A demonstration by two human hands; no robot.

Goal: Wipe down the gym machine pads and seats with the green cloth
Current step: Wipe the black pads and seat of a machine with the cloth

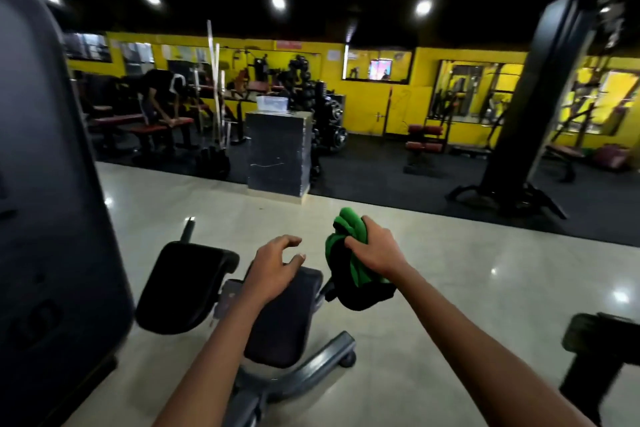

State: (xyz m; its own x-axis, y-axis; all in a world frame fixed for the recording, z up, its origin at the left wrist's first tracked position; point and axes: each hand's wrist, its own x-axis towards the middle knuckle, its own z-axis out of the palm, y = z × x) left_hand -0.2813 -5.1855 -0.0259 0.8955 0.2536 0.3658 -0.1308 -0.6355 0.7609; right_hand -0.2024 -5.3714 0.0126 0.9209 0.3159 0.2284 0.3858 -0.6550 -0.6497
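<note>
The green cloth [349, 246] is bunched up in my right hand [375, 248], which grips it above the floor, to the right of the machine. Two black pads sit low in front of me: a left pad [183, 288] and a right seat pad [287, 319] on a grey metal frame [322, 362]. My left hand [273, 269] hovers over the top edge of the right seat pad with fingers loosely curled and spread, holding nothing. Whether it touches the pad is unclear.
A large dark machine shroud [48, 184] fills the left side. Another black pad [602, 336] shows at the lower right. Pale glossy floor lies around the machine. Farther off stand a grey block [277, 152], a black column [533, 97], benches, weights and a person bending over a bench [159, 97].
</note>
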